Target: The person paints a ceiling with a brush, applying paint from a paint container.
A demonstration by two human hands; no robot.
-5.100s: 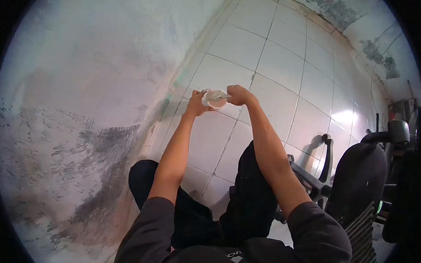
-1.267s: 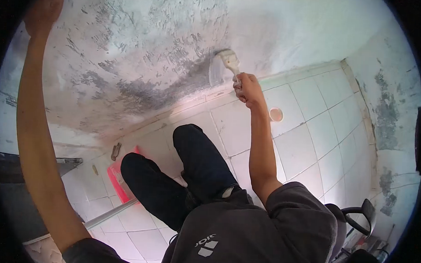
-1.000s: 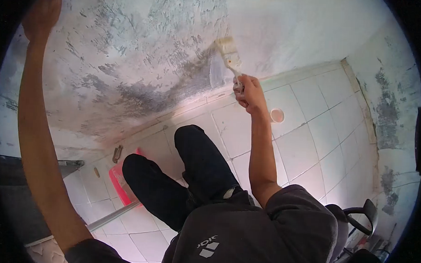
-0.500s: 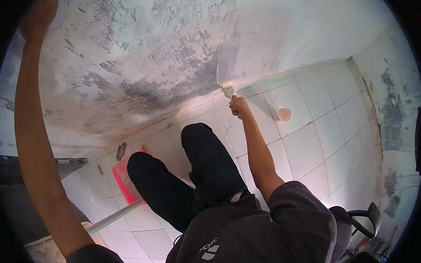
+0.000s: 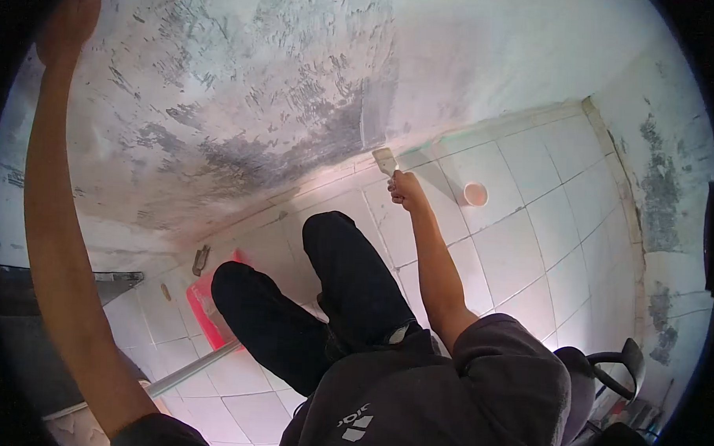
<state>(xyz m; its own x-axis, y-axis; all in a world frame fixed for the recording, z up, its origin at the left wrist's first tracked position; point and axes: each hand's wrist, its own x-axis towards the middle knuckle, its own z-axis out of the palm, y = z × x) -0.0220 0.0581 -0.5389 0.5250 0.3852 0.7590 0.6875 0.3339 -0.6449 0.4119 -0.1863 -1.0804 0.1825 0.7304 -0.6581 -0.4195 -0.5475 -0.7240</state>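
My right hand is closed around the handle of a flat paintbrush. The broad bristle end points up at the foot of the wall, beside a dark grey patch where floor meets wall. To the right of that hand, a small pinkish-white cup stands on the tiles. High at the upper left, my left hand is raised at the wall with its fingers stretched out, partly cut off by the dark edge of the view. It holds nothing visible.
White floor tiles run along the blotchy wall. A red-pink object lies left of my knees, near a metal bar and a small brown piece. A black chair part is at the lower right; a dark panel is at left.
The paintbrush has come slightly away from the wall's lower edge, its head turned to show its flat side. My left hand stays where it was. The view has shifted slightly.
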